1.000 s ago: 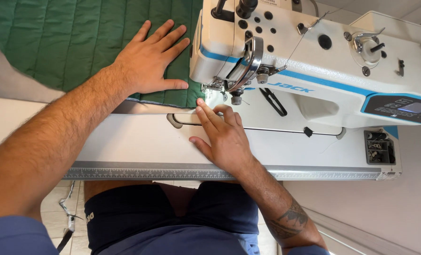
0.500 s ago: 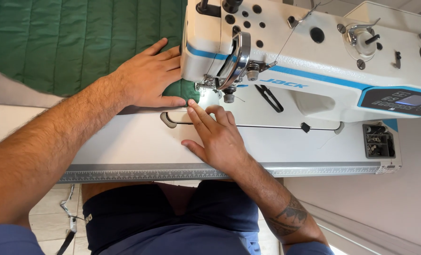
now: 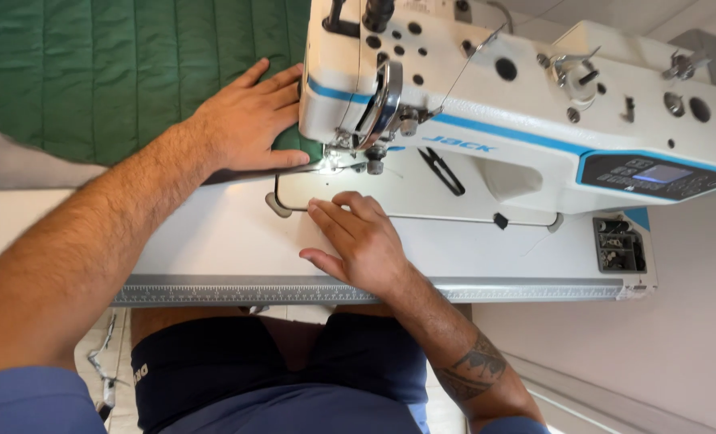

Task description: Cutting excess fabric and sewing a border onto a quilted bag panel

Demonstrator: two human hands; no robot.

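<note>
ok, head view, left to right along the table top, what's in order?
green quilted fabric → left hand, flat on the fabric → right hand on the white table → black scissors on the machine bed → control panel of the white sewing machine

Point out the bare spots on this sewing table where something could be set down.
Bare: the white table strip between the left hand and the front ruler edge, and right of the right hand. Crowded: under the sewing machine head, where green quilted fabric meets the needle.
</note>
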